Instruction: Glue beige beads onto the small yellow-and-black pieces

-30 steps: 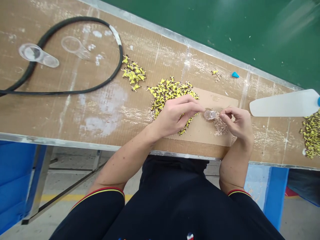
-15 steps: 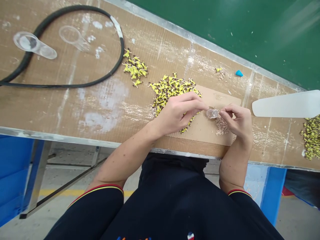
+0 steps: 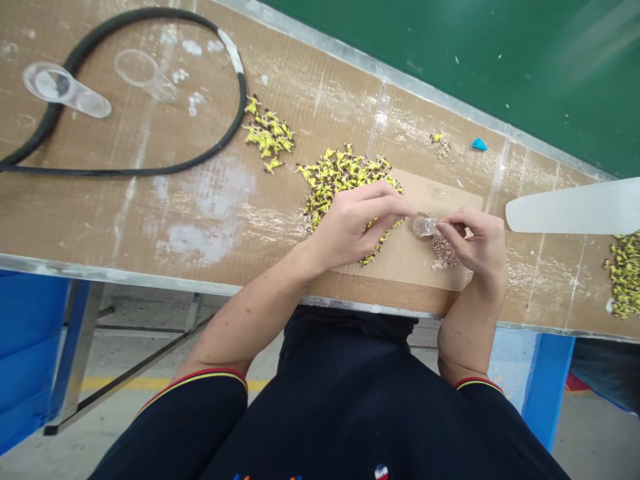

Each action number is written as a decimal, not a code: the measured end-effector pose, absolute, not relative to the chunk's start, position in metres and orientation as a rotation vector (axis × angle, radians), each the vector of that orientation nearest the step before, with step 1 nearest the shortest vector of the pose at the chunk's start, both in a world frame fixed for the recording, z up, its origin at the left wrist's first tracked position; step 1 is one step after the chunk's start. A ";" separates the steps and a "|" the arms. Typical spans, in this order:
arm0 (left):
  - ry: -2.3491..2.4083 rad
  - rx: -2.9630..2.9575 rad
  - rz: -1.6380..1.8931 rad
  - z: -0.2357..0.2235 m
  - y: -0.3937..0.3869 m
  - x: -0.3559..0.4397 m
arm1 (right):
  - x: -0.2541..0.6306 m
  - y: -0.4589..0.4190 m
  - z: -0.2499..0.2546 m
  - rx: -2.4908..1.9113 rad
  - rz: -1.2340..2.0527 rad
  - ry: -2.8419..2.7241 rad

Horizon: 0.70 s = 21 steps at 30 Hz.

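My left hand (image 3: 363, 219) is closed, thumb and fingertips drawn together just left of a small clear container (image 3: 424, 227). Whatever those fingertips hold, if anything, is too small to make out. On the container's other side, my right hand (image 3: 474, 235) pinches with thumb and forefinger close to its rim; I cannot tell what is in the pinch. Below that hand lies a heap of tiny pale pink pieces (image 3: 444, 253) on a flat cardboard sheet (image 3: 400, 270). Small yellow figures with dark parts (image 3: 340, 175) are piled behind and partly under my left hand.
A smaller group of yellow figures (image 3: 270, 135) lies to the left, near a black cable loop (image 3: 150, 172) and two clear scoop-shaped pieces (image 3: 90, 101). At right are a white plastic strip (image 3: 575, 208), more yellow pieces (image 3: 625, 277) and a blue bit (image 3: 479, 144).
Both hands stay almost where they were around the clear container, with only slight shifts of the fingertips. The view has moved very slightly.
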State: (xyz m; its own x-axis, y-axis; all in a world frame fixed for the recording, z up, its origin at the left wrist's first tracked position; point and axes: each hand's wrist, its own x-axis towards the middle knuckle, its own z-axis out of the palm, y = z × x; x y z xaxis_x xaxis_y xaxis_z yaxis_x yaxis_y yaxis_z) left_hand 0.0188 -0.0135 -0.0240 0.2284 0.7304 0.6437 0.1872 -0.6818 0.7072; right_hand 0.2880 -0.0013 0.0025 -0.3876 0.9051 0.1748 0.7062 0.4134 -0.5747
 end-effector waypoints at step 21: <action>0.817 1.382 1.445 -0.018 -0.032 0.038 | 0.256 -0.024 0.000 -0.910 0.593 -1.781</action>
State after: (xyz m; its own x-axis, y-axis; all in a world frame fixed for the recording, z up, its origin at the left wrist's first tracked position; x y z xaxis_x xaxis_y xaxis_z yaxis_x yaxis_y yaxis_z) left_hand 0.0379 -0.0322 -0.0183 0.0808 0.9328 0.3513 -0.1796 -0.3331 0.9256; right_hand 0.2565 -0.0242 0.0000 -0.2089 0.8034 0.5575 0.3089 0.5951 -0.7419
